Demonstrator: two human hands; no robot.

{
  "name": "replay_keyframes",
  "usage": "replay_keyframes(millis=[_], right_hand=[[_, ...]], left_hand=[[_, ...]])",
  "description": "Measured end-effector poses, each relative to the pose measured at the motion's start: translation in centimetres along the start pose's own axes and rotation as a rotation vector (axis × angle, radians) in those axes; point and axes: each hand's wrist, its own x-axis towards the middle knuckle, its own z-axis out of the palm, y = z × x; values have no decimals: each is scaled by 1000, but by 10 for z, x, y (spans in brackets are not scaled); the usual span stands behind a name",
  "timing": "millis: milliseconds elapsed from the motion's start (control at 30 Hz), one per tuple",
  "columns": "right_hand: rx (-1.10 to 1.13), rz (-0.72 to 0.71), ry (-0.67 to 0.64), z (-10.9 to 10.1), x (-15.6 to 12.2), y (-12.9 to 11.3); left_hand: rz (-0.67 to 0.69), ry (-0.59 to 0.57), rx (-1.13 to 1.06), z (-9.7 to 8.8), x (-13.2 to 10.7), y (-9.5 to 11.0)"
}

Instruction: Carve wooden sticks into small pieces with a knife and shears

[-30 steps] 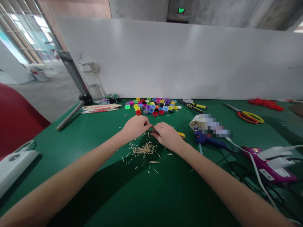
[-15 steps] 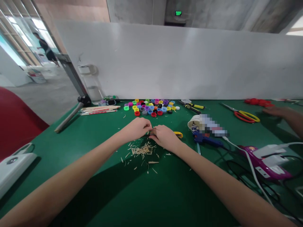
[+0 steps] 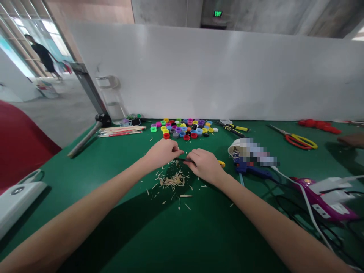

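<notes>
Both my hands meet over the middle of the green table (image 3: 199, 235). My left hand (image 3: 162, 151) is closed, its fingertips pinching something too small to make out. My right hand (image 3: 205, 165) is closed round a knife with a yellow handle (image 3: 220, 163), its thin dark blade pointing left toward the left fingertips. Directly below the hands lies a pile of pale wood shavings (image 3: 173, 180), with loose slivers scattered toward me.
Coloured bottle caps (image 3: 182, 127) lie behind the hands, wooden sticks (image 3: 121, 130) and a hammer (image 3: 87, 136) to the left. At right are a tipped paper cup (image 3: 237, 148), blue glue gun (image 3: 251, 169), screwdrivers (image 3: 233, 129), scissors (image 3: 298, 138), purple device with cables (image 3: 327, 197). Another person's hand (image 3: 351, 140) is at far right.
My hands have stayed in the same spot with small finger movements. The other person's hand at far right reached in and has drawn back toward the edge. The camera shifted slightly.
</notes>
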Motion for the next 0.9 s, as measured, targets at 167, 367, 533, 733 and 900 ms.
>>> replay_keyframes(millis=[167,367,533,733,900], right_hand=[[-5,8,-15,2,2,1],[14,28,-59,3,5,2],[18,13,-118,4,7,1],[13,-8,-138,8,3,1],[12,-27,-122,5,0,-1]], left_hand=[[-4,-6,12,-2,0,1],[52,-62,-17,-5,-2,1],[108,-128,-38,-7,-5,3],[144,-193,-52,-12,-6,3],[19,-130,-41,-10,-5,2]])
